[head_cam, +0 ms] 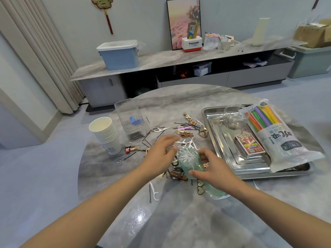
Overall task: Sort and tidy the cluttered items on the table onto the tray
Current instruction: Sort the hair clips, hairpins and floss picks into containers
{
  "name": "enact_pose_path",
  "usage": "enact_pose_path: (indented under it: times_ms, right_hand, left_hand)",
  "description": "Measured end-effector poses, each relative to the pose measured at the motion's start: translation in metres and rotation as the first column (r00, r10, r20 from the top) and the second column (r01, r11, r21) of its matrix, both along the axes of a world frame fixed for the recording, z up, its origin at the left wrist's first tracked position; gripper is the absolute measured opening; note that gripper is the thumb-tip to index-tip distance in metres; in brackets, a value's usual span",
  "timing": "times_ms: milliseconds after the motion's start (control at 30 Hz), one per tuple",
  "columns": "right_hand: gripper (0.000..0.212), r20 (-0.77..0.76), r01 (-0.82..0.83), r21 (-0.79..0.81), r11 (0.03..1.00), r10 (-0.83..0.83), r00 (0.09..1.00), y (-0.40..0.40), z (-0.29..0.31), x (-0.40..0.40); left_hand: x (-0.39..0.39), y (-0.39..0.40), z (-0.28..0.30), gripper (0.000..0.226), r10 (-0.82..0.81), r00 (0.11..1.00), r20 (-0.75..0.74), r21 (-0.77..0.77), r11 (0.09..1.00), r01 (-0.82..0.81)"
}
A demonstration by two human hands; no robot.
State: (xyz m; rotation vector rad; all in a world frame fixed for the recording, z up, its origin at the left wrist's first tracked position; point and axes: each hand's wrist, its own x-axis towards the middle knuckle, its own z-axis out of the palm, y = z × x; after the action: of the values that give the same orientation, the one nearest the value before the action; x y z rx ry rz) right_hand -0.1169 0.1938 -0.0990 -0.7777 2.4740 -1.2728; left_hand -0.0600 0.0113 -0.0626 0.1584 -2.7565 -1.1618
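Observation:
My right hand (212, 170) grips a pale green plastic container (192, 165) tilted on the round marble table (161, 212), with white floss picks (186, 154) bunched at its mouth. My left hand (160, 154) hovers at the container's mouth, fingers loosely curved over the picks; whether it holds one is unclear. Around them lies a scatter of floss picks, black hairpins (129, 157) and hair clips (179, 176). The steel tray (211, 133) sits on the right, holding a straw bag (274, 133), a card box (249, 145) and a glass jar (234, 117).
A stack of paper cups (105, 135) stands at the table's left. A clear plastic box (129, 119) with hairpins and blue binder clips is behind the clutter. A low cabinet with a blue bin (119, 54) runs along the far wall.

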Motion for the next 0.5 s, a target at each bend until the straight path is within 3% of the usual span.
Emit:
enact_pose_path:
  times_ms: [67, 167, 367, 500]
  right_hand:
    - [0.053, 0.010, 0.006, -0.024, 1.000, -0.006, 1.000, 0.000, -0.001, -0.001]
    - [0.052, 0.012, 0.006, -0.041, 0.999, -0.006, 1.000, 0.001, -0.003, 0.000]
    - [0.055, 0.000, -0.004, 0.001, 1.000, 0.004, 1.000, -0.002, -0.007, 0.000]
    - [0.058, -0.029, 0.003, 0.050, 0.999, -0.001, 1.000, -0.005, -0.006, 0.000]
  left_hand:
    - [0.003, -0.003, -0.002, 0.048, -0.126, 0.991, 0.038, -0.041, 0.991, 0.128]
    - [0.007, -0.003, -0.005, 0.048, -0.262, 0.936, 0.235, 0.115, 0.964, 0.241]
    - [0.011, -0.011, 0.001, 0.049, -0.288, 0.910, 0.297, 0.090, 0.958, 0.274]
    - [0.015, -0.022, 0.002, 0.050, -0.152, 0.970, 0.188, 0.006, 0.988, 0.154]
